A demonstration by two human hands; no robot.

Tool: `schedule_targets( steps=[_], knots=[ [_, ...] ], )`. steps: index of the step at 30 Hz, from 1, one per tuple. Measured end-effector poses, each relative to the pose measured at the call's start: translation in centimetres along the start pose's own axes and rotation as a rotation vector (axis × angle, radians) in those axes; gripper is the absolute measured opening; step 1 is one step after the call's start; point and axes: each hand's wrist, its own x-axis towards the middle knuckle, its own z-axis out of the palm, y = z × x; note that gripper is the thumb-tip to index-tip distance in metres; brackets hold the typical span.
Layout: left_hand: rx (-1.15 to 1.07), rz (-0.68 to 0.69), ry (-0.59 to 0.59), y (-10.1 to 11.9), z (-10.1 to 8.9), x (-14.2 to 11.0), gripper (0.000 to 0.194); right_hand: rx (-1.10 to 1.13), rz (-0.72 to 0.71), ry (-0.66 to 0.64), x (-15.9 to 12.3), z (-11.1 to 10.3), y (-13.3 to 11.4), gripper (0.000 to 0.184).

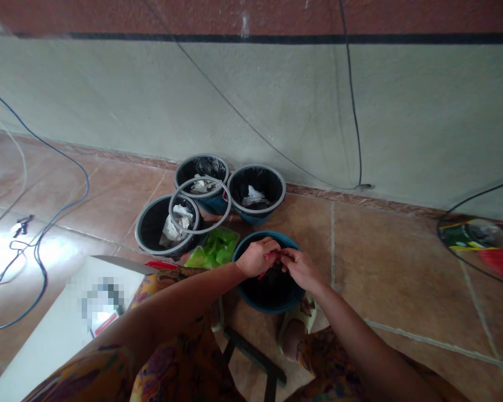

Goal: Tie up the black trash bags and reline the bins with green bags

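Note:
Over a blue bin [240, 285] with a dark inside, my left hand [255, 257] and my right hand [300, 269] meet with bent fingers. Both pinch a small, crumpled red thing [272, 257], mostly hidden by the fingers, so its kind is unclear. Something dark hangs below it, hard to tell from the bin's dark interior. Just left of the bin lies a clear bag of bright green things [218, 247]. A loose grey ring [171, 215] rests across two of the lined bins.
Three bins with black liners and crumpled white paper stand by the wall: a left bin [139, 237], a back bin [176, 178] and a right bin [283, 192]. A white surface [37, 340] is at left. Cables [46, 273] trail on the floor; a green package [465, 235] lies far right.

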Motion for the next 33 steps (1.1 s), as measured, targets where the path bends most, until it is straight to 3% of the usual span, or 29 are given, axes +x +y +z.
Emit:
schedule_targets(
  steps=[6, 15, 22, 24, 27, 29, 31, 33],
  knots=[
    [0.062, -0.053, -0.164, -0.1, -0.5, 0.2, 0.018, -0.085, 0.084, -0.004, 0.1, 0.3, 0.9, 0.022],
    [0.435, -0.292, -0.425, 0.5, -2.0, 0.3, 0.024, -0.729, 0.173, 0.067, -0.5, -0.1, 0.9, 0.022],
    [0.389, -0.355, -0.47, -0.1, -2.6, 0.2, 0.027, -0.71, 0.129, 0.034, -0.6, -0.2, 0.7, 0.026],
    [0.33, -0.327, -0.477, -0.2, -2.8, -0.1, 0.042, -0.647, 0.089, 0.026, -0.7, -0.3, 1.0, 0.038],
    [0.308, -0.318, -0.49, 0.0, -2.5, -0.6, 0.079, -0.651, 0.065, -0.033, -1.1, 0.3, 1.2, 0.075],
    [0.337, -0.344, -0.533, 0.2, -1.7, -0.9, 0.088, -0.715, 0.086, -0.068, -1.4, 1.3, 1.1, 0.09],
    [0.395, -0.365, -0.611, 0.7, -0.5, -1.2, 0.077, -0.764, 0.12, -0.088, -1.6, 2.6, 1.0, 0.081],
    [0.453, -0.383, -0.682, 1.1, 0.8, -1.1, 0.049, -0.775, 0.144, -0.121, -1.4, 3.7, 0.9, 0.051]
  ],
)
